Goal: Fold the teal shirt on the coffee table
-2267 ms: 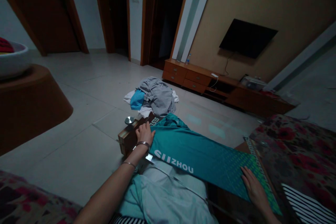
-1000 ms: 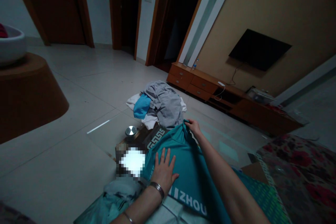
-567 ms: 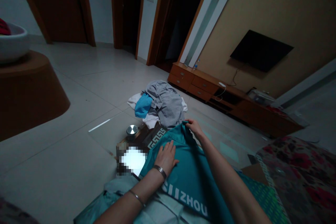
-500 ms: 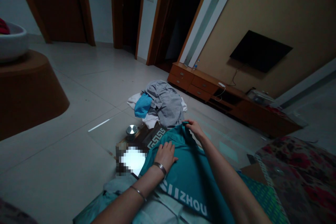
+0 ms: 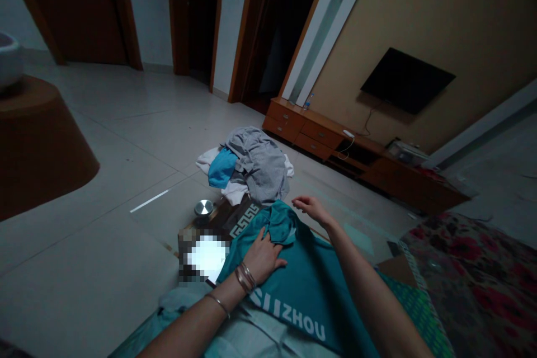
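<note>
A teal shirt (image 5: 310, 274) with white "SUZHOU" lettering lies spread out in front of me, over paler light-green cloth (image 5: 268, 333). Its far end, near the collar, is folded over into a loose bunch (image 5: 282, 224). My left hand (image 5: 265, 257), with bracelets on the wrist, rests on the shirt with fingers spread, just below that bunch. My right hand (image 5: 310, 208) hovers just past the shirt's far right edge, fingers stretched out and holding nothing that I can see.
Beyond the shirt is a heap of grey, blue and white clothes (image 5: 262, 165). A round metal-topped container (image 5: 203, 208) and a pixelated bright patch (image 5: 207, 257) lie left. A floral cover (image 5: 453, 263) is at right; a low wooden cabinet (image 5: 319, 134) stands behind.
My right hand has let go of the shirt's far edge, which now lies folded over toward me. The left hand stays on the shirt, and the view has shifted slightly.
</note>
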Demonstrator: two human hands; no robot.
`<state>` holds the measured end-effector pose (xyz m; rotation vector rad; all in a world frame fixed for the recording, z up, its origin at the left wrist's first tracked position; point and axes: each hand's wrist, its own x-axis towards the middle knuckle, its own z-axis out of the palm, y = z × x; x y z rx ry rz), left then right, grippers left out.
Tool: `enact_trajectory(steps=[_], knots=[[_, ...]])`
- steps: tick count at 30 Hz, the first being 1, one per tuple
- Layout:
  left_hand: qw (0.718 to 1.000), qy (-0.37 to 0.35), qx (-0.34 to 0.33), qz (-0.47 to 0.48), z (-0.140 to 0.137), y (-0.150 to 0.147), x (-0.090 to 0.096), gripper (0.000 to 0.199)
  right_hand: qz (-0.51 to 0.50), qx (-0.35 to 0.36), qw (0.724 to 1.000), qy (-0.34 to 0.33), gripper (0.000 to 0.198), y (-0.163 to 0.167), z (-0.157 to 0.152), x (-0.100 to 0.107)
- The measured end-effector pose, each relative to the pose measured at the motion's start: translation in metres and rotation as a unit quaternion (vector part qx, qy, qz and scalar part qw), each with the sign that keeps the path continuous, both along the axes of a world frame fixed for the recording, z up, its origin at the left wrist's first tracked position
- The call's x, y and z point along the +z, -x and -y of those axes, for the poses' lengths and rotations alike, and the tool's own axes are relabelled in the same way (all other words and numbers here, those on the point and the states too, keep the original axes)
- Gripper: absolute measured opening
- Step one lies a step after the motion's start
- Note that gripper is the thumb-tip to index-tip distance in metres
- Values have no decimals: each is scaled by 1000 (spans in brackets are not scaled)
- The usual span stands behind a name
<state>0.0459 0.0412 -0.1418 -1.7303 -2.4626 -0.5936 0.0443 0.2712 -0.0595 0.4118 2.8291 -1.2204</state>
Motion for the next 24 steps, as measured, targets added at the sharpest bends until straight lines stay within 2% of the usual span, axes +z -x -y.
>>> enact_trajectory(steps=[2, 3, 6, 9, 10, 12, 14, 15, 16, 19, 20, 22, 24], knots=[[1000, -1, 0, -8, 2, -1, 3, 42, 5, -58, 995, -80, 27, 16, -7, -9], [1000, 0, 4, -12, 3, -1, 4, 41, 18, -67, 993, -96, 21, 24, -8, -15], [1000, 2, 15, -18, 3, -2, 6, 41, 40, -71, 991, -106, 12, 37, 4, -28], [1000, 1, 11, -5, 4, -3, 9, 40, -18, -68, 992, -105, 8, 21, 28, -23], [1000, 5, 9, 6, 4, -3, 10, 40, -41, -34, 995, -80, 10, 10, 35, -17], [1000, 11, -1, 29, 5, -4, 12, 38, -23, 99, 995, 14, 18, -19, 43, 0], [999, 3, -16, 43, 6, -4, 14, 36, 60, 217, 967, 122, 28, -46, 42, 17], [999, -8, -21, 46, 7, -4, 15, 37, 86, 232, 957, 155, 30, -56, 38, 24], [998, -20, -25, 46, 8, -4, 15, 38, 86, 213, 958, 169, 31, -64, 32, 28], [998, -35, -27, 38, 8, -3, 17, 41, 15, 98, 985, 138, 30, -70, 18, 26], [998, -34, -30, 32, 8, -3, 17, 41, 7, 92, 988, 124, 30, -68, 16, 23], [999, -28, -33, 24, 8, -3, 18, 42, 15, 148, 984, 96, 35, -66, 20, 15], [999, -17, -33, 21, 8, -2, 18, 43, 19, 231, 972, 30, 44, -67, 30, 8]])
